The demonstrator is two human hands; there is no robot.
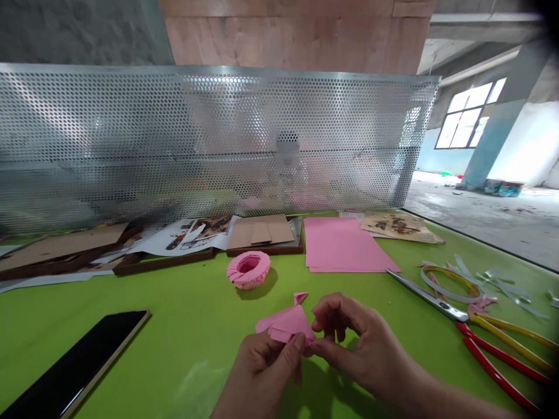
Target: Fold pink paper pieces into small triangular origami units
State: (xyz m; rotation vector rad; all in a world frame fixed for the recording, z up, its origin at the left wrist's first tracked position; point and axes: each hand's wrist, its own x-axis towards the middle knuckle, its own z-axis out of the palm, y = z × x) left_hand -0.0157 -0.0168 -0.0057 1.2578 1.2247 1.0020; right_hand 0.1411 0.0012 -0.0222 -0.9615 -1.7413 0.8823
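The folded pink paper is to the right of the pink ring and nearer to the person. The left hand pinches it; the right hand has curved fingers beside its corner, whether pinching I cannot tell. Uneven pressure might loosen the folds. Right of the ring lie pink sheets.

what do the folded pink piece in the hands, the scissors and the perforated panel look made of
Folded pink piece: matte paper, by its crisp creases and thin edges.
Scissors: the blades look like polished steel, from their silvery glint; the red and yellow handles may be plastic or plastic-coated.
Perforated panel: probably bare sheet metal, by its grey sheen and rows of holes.
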